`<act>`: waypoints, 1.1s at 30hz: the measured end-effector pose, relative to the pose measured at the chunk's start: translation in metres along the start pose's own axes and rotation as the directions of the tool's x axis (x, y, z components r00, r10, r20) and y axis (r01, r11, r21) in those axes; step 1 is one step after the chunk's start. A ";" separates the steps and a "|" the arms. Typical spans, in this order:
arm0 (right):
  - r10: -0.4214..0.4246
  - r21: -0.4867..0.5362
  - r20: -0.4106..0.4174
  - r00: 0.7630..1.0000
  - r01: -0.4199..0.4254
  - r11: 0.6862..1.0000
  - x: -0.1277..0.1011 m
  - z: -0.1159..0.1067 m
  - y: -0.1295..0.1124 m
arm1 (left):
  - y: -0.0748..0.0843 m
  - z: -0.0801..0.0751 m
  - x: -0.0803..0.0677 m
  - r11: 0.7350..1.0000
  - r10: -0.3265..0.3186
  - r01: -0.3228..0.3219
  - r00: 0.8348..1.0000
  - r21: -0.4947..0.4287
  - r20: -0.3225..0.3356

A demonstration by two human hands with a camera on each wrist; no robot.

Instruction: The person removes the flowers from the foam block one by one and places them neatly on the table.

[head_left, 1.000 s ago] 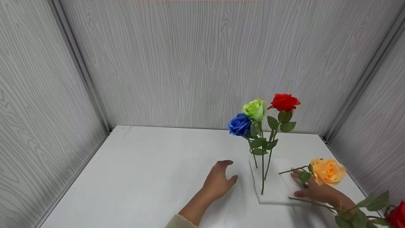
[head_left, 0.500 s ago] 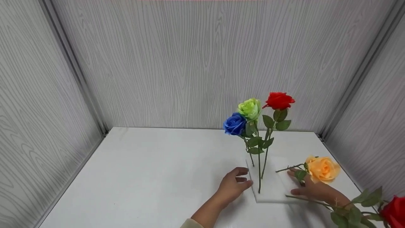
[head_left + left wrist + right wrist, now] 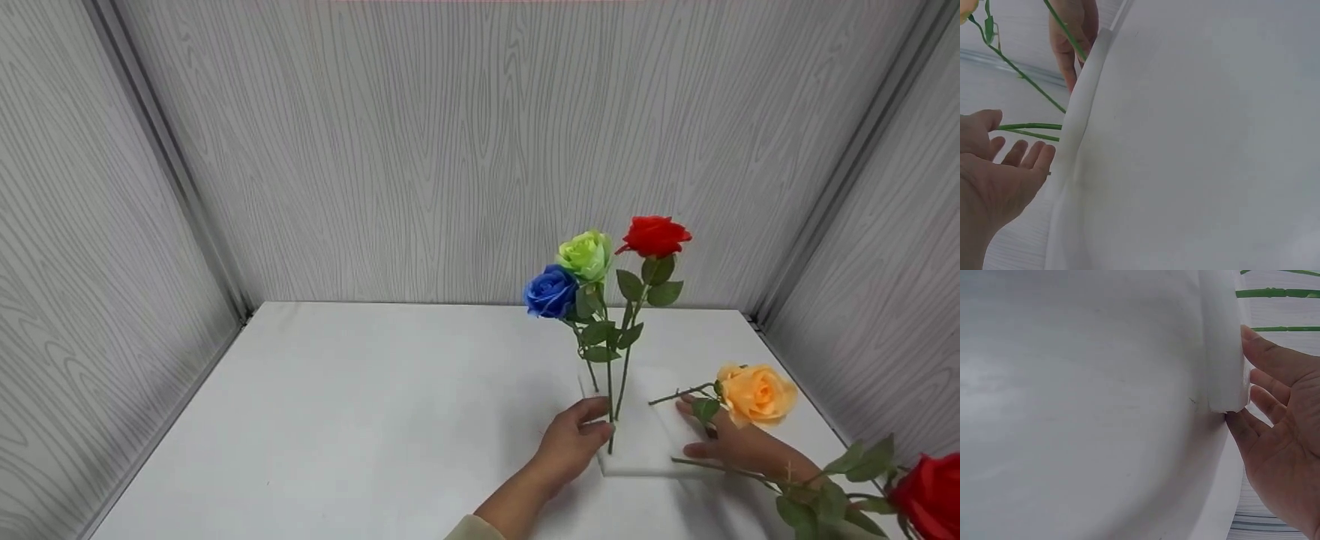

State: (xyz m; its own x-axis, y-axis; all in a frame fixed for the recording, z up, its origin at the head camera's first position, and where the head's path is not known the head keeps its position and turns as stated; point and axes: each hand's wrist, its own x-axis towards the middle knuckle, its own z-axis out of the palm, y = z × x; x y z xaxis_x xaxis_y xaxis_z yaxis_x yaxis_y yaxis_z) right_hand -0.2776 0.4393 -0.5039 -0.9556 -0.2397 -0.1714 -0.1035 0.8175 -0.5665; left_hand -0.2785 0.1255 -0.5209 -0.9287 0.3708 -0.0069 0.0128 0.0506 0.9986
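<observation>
A white foam block (image 3: 652, 457) lies on the table with artificial roses standing in it. Blue (image 3: 551, 291), green (image 3: 585, 256) and red (image 3: 654, 236) roses rise on its left half. Over its right side lean an orange rose (image 3: 757, 394) and a second red rose (image 3: 930, 495). My left hand (image 3: 570, 442) reaches over the block's left edge, fingertips close to the stems (image 3: 1030, 126), thumb and fingers apart. My right hand (image 3: 739, 442) rests at the block's right end, thumb against its top and another finger at its side (image 3: 1230, 396). Rose stems partly cover this hand.
The white table (image 3: 360, 420) stretches away to the left of the block. Grey wood-grain panels (image 3: 450, 150) enclose it at the back and both sides. The near red rose's leafy stem crosses over the right forearm.
My left hand has moved right, from beside the block to over its left edge near the stems. The right hand keeps its place on the block. The head view has shifted slightly.
</observation>
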 end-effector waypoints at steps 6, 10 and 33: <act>-0.047 -0.025 -0.019 0.999 0.047 0.999 -0.001 0.001 -0.005 | -0.002 0.007 0.003 1.000 0.014 -0.013 0.998 0.024 -0.060; -0.040 -0.029 -0.011 0.999 0.040 0.999 0.001 0.003 -0.004 | -0.002 0.009 0.004 1.000 0.015 -0.012 0.995 0.025 -0.101; -0.045 0.017 -0.011 0.999 0.045 0.999 -0.005 0.003 -0.009 | -0.002 0.010 0.004 0.993 0.083 -0.072 0.990 0.094 -0.115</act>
State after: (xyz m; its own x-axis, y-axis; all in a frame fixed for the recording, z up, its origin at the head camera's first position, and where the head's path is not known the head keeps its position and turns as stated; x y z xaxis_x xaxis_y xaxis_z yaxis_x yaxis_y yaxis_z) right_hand -0.2715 0.4317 -0.5006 -0.9529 -0.2704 -0.1371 -0.1416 0.7970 -0.5872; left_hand -0.2786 0.1366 -0.5238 -0.9610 0.2641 0.0816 0.1143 0.1112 0.9872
